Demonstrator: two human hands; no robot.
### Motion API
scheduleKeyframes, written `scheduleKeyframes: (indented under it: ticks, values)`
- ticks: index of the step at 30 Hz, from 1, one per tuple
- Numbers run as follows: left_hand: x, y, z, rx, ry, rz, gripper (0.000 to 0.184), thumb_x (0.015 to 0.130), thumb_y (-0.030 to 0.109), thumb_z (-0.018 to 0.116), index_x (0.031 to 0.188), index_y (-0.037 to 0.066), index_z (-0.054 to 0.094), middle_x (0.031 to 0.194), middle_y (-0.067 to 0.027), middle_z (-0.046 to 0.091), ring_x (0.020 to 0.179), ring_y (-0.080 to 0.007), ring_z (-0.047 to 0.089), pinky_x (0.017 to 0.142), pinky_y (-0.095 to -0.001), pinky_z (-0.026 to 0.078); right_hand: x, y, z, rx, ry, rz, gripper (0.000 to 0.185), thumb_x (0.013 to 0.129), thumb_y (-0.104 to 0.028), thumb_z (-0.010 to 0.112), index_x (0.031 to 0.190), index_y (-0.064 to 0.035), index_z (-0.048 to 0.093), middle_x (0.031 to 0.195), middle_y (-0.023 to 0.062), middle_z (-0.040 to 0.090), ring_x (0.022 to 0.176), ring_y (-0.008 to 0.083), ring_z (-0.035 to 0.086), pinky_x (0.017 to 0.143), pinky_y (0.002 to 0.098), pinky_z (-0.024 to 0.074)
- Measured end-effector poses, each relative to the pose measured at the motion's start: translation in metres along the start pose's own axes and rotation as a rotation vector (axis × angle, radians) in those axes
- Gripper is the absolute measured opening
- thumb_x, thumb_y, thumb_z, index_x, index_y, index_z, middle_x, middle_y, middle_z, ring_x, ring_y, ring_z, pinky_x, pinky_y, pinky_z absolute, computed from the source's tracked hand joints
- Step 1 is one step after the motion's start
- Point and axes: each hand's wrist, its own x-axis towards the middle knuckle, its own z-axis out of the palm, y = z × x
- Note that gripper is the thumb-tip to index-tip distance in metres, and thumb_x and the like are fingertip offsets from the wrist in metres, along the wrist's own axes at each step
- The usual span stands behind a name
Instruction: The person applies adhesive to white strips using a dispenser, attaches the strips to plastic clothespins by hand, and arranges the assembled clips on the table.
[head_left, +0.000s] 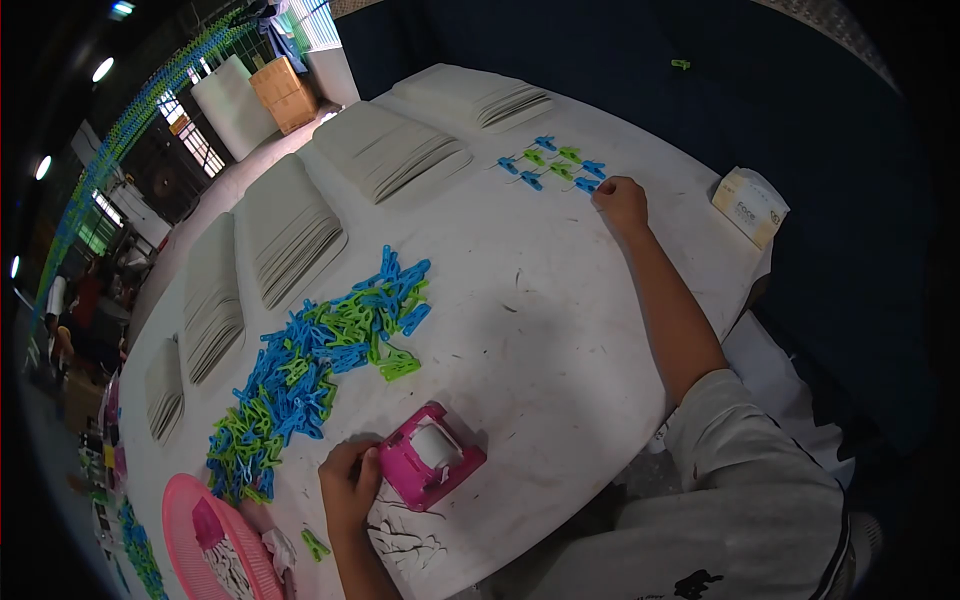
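Observation:
My right hand point(624, 204) is at the upper right of the table, its fingers pinched at the edge of a blue clip point(587, 185) in a small group of blue and green clips laid out with thin wires or strings. Close against a pink tape dispenser point(432, 456) with a white roll is my left hand point(350, 482), its fingers curled; what they hold, if anything, is hidden. A big heap of blue and green clothespins point(310, 355) lies left of centre. One green clothespin point(314, 545) rests apart, near my left wrist.
Several stacks of pale sheets point(385, 150) line the table's far left side. At the lower left stands a pink basket point(185, 525) with white scraps. A tissue pack point(749, 207) sits at the right edge. People point(85, 300) are in the left background.

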Motion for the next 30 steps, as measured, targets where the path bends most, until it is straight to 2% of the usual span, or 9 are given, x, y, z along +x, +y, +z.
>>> scheduleKeyframes:
  ticks: [8, 11, 30]
  values:
    - [0.0013, 0.0050, -0.0004, -0.001, -0.005, -0.001, 0.014, 0.088, 0.009, 0.064, 0.094, -0.002, 0.069, 0.082, -0.0148, 0.068, 0.073, -0.0234, 0.066, 0.070, -0.0319, 0.051, -0.0028, -0.0034, -0.0018, -0.014, 0.008, 0.013, 0.014, 0.071, -0.014, 0.074, 0.080, -0.0038, 0.072, 0.084, 0.0151, 0.070, 0.080, 0.0302, 0.068, 0.074, 0.0381, 0.0533]
    - [0.0016, 0.0066, -0.0005, 0.038, 0.008, 0.060, 0.013, 0.088, 0.009, 0.064, 0.094, -0.002, 0.069, 0.082, -0.0148, 0.068, 0.073, -0.0230, 0.066, 0.070, -0.0317, 0.052, -0.0022, -0.0027, -0.0018, -0.014, 0.002, 0.006, 0.013, 0.072, -0.014, 0.074, 0.080, -0.0038, 0.072, 0.085, 0.0152, 0.070, 0.080, 0.0301, 0.068, 0.074, 0.0382, 0.0533]
    - [0.0003, 0.0051, -0.0013, 0.025, -0.011, -0.009, 0.016, 0.088, 0.013, 0.065, 0.094, -0.001, 0.069, 0.080, -0.0145, 0.067, 0.072, -0.0248, 0.065, 0.068, -0.0330, 0.051, -0.0035, -0.0036, -0.0030, -0.026, -0.016, 0.000, 0.015, 0.073, -0.015, 0.074, 0.082, -0.0031, 0.072, 0.084, 0.0145, 0.069, 0.079, 0.0288, 0.067, 0.074, 0.0381, 0.0524]
